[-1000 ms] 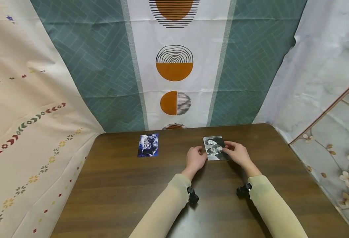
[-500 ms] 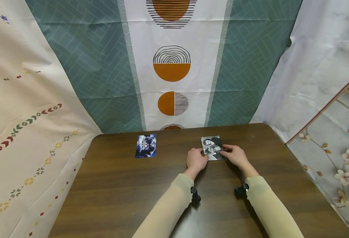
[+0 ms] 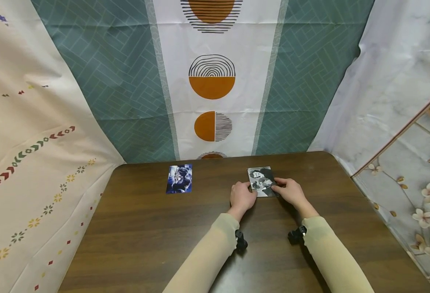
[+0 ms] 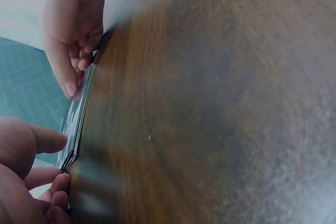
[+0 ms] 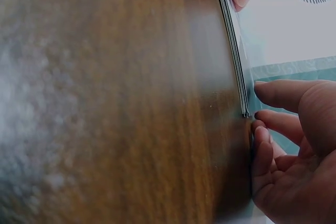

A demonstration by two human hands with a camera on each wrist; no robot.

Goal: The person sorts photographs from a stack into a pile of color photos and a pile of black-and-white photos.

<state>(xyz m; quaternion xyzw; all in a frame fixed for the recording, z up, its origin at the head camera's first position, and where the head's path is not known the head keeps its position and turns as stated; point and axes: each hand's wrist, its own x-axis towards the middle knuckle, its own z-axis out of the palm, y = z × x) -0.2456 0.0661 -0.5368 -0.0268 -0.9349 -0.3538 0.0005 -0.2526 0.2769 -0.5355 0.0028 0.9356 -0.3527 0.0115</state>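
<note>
A stack of photo cards [image 3: 260, 180], topped by a black-and-white picture of people, lies on the brown table near its far edge. My left hand [image 3: 242, 197] pinches the stack's left side, thumb on the top card and index finger at the edge. Opposite it, my right hand [image 3: 291, 192] grips the right side, thumb on top. Both wrist views show the layered edge of the stack [image 4: 83, 111] low against the wood, its several cards nearly flush. In the right wrist view, the right thumb lies over the stack [image 5: 236, 51] with the fingers beside its corner.
A blue-and-white photo card [image 3: 179, 179] lies flat on the table [image 3: 145, 236] to the left. Behind the far edge hangs a green and white patterned cloth [image 3: 215, 106]. Cream cloth [image 3: 35, 162] borders the left side, floral cloth [image 3: 412, 183] the right.
My left hand has settled closer against the stack's left edge, and my right fingers have shifted slightly down its right side. The stack stays about where it was; the blue card has not moved.
</note>
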